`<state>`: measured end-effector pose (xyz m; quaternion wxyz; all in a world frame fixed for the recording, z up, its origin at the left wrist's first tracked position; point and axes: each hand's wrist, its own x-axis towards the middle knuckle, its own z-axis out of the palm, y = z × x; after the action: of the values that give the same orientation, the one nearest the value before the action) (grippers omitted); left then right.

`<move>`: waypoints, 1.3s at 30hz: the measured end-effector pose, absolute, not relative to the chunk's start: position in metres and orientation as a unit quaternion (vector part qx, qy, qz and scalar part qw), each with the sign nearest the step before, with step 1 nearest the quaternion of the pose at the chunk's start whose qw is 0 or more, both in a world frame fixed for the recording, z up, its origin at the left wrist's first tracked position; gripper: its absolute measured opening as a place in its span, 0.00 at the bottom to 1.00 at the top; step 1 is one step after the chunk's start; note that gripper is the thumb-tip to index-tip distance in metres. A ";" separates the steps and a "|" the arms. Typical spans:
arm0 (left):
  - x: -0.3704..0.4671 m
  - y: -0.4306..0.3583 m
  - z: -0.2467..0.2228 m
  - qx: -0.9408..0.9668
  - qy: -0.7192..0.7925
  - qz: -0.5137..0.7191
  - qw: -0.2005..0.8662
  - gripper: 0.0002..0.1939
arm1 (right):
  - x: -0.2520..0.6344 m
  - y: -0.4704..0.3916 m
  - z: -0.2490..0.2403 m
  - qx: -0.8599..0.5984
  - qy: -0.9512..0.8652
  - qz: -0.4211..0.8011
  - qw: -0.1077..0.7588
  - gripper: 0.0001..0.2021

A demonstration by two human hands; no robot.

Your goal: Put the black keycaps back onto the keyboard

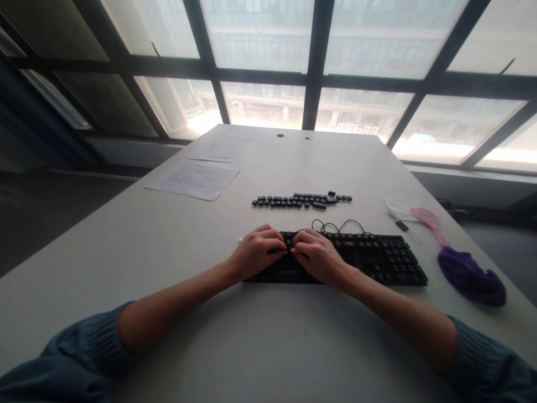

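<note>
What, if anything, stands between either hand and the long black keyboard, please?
Nothing visible does: the bare left hand and right hand are on the keyboard. Thin black cable loops and loose black keycaps lie beyond its far edge.

Person wearing a loose, dusky teal-blue cloth left sleeve (71, 350) and a matching right sleeve (486, 355).
The fabric is looking plain and matte, creasing into soft folds and darkening toward the frame's lower corners. Each sleeve is ending in a wide gathered cuff, the left cuff (119, 333) and the right cuff (459, 347) both puckering into narrow, closely set pleats. Beyond them, both forearms are showing bare, tapering to a bare left hand (258, 252) and a bare right hand (321, 257).
</note>
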<state>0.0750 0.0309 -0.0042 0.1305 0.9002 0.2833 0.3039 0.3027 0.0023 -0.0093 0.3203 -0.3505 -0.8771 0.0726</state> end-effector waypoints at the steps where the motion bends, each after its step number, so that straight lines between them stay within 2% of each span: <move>1: 0.075 0.031 -0.004 0.897 0.286 0.308 0.134 0.04 | 0.302 0.002 -0.010 -0.348 -0.876 0.074 0.325 0.11; 9: 0.076 0.032 -0.002 0.873 0.295 0.348 0.172 0.06 | 0.304 0.002 -0.012 -0.349 -0.853 0.106 0.373 0.09; 13: 0.077 0.033 -0.003 0.873 0.301 0.340 0.176 0.05 | 0.305 0.002 -0.013 -0.346 -0.855 0.111 0.370 0.09; 23: 0.077 0.032 0.001 0.901 0.283 0.307 0.115 0.08 | 0.303 0.002 -0.011 -0.343 -0.858 0.115 0.365 0.09; 39: 0.074 0.035 -0.006 0.913 0.266 0.297 0.087 0.08 | 0.303 0.002 -0.010 -0.336 -0.867 0.114 0.350 0.10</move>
<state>0.0736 0.0351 -0.0063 0.0874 0.9129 0.2663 0.2966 0.3034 0.0017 -0.0095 0.3497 -0.3362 -0.8670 0.1136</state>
